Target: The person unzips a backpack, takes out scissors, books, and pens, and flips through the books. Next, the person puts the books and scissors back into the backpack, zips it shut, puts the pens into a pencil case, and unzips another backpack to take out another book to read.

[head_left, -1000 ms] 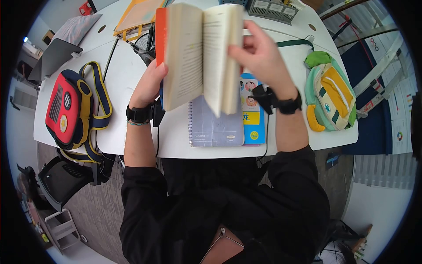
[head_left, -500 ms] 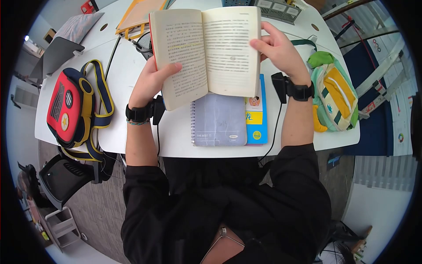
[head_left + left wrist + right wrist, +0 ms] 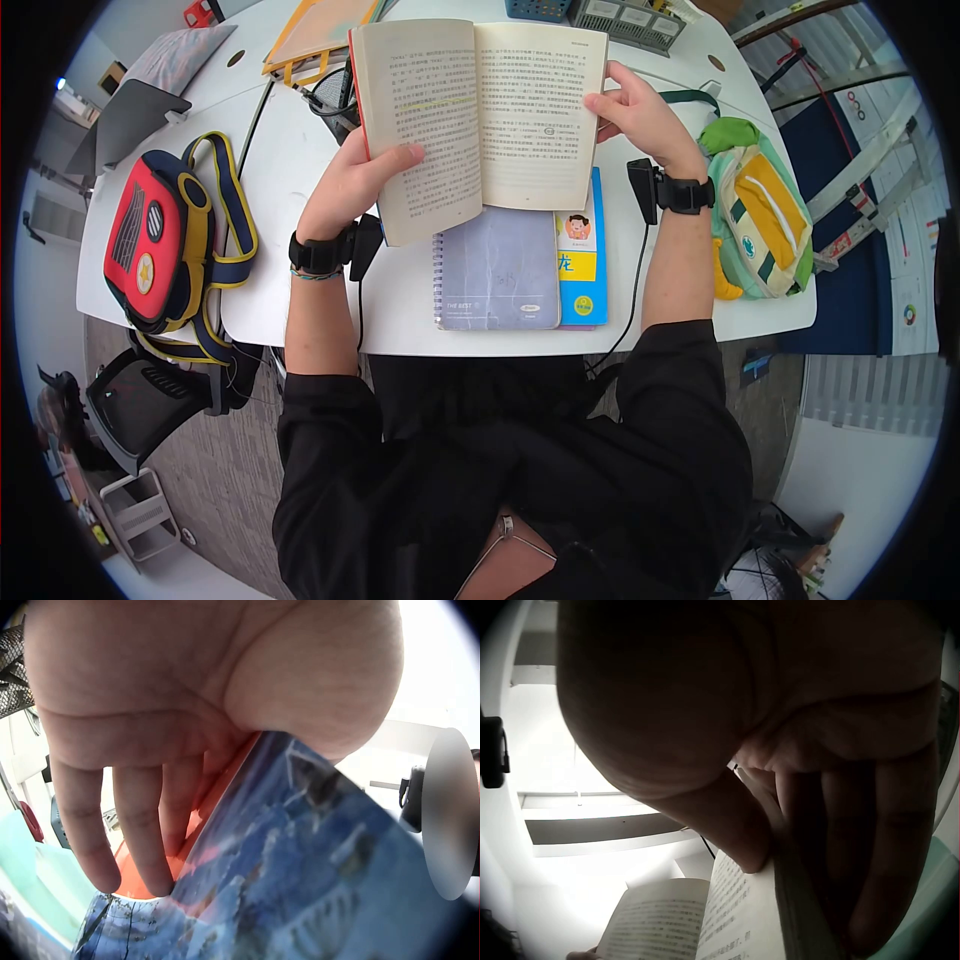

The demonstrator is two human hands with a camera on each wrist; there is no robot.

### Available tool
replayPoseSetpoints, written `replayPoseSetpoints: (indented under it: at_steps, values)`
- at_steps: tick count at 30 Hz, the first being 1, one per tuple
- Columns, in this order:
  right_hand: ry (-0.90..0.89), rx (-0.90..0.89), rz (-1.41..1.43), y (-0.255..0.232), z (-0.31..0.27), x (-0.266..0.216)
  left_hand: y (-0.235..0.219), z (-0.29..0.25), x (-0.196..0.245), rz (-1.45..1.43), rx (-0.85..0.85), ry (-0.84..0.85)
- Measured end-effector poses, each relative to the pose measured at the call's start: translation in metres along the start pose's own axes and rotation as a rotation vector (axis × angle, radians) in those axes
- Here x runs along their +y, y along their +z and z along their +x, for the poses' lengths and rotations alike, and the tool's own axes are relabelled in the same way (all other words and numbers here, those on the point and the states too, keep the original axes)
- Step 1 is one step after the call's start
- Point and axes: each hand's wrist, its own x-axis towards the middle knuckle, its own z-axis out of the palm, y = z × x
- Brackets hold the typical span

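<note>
An open book [image 3: 530,120] with printed pages is held up over the table in the head view. My left hand [image 3: 355,180] grips its left side, thumb on the page and fingers behind the cover. In the left wrist view those fingers spread over the blue illustrated cover [image 3: 300,847] and an orange part of it. My right hand [image 3: 640,115] pinches the right edge, thumb on the page. The right wrist view shows that thumb [image 3: 742,832] on the paper, fingers at the back. Below lie a grey-blue spiral notebook [image 3: 497,275] and a blue booklet [image 3: 583,290] partly beneath it.
A red backpack [image 3: 155,240] with navy-yellow straps lies at the left, a green and yellow bag [image 3: 765,215] at the right. At the back are a grey basket [image 3: 630,25], a mesh pen holder [image 3: 335,95] and an orange-edged folder [image 3: 320,40]. A laptop [image 3: 135,120] stands far left.
The right hand was turning pages a second ago; the book now lies spread open and nearly still. Since half a second ago, book and hands have shifted slightly right.
</note>
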Motion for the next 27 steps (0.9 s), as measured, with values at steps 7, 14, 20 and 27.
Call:
replayPoseSetpoints:
  at_steps: [7,14,20,27]
  values:
    - [-0.015,0.004,0.014,0.000,0.001,0.002,0.002,-0.001,0.002,-0.009,0.007,0.010]
    - [-0.012,-0.002,0.109,-0.001,0.006,0.008,-0.005,0.000,-0.008,-0.018,-0.041,0.033]
    - [-0.074,0.016,0.060,-0.001,0.007,0.017,-0.002,0.005,-0.011,-0.139,-0.016,0.062]
    - [-0.192,0.110,0.088,0.005,-0.001,0.002,0.001,0.000,-0.002,0.031,0.039,-0.015]
